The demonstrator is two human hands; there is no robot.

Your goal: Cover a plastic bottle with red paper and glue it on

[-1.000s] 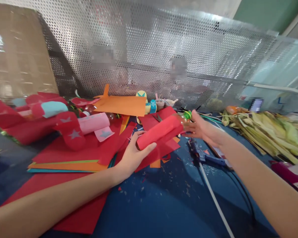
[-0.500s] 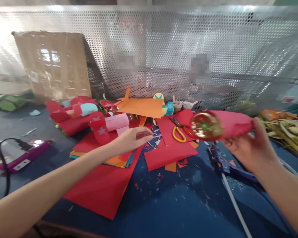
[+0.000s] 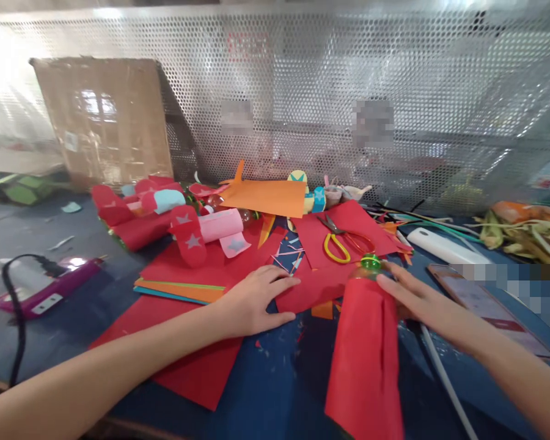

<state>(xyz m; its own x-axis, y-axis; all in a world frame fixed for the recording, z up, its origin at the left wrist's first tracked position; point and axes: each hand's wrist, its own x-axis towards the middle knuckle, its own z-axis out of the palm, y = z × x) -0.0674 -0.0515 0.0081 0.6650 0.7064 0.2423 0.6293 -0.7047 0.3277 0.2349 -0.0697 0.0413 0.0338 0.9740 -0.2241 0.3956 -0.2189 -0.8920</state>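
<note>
My right hand [image 3: 412, 296] grips a plastic bottle [image 3: 365, 360] near its neck. Red paper is wrapped around the bottle's body, with a slit-like overlap down one side, and the green cap [image 3: 370, 263] points away from me. The lower end runs out of the frame. My left hand [image 3: 261, 299] is open, thumb and fingers apart, its fingertips at the edge of a red paper sheet [image 3: 318, 284]. Just beyond lie scissors [image 3: 341, 238] with one yellow and one red handle.
Stacked coloured paper [image 3: 178, 290] and star-decorated paper models [image 3: 192, 238] lie left, beside a purple power strip [image 3: 50, 290]. Orange paper [image 3: 266, 197] and a cardboard panel [image 3: 105, 122] are farther back. At right are a phone [image 3: 495, 324], a white cable [image 3: 444, 379] and dried husks [image 3: 527, 232].
The wrapped bottle has gone from both hands to my right hand, swung round and come down nearer me, cap now away. My left hand let go and moved onto the red paper.
</note>
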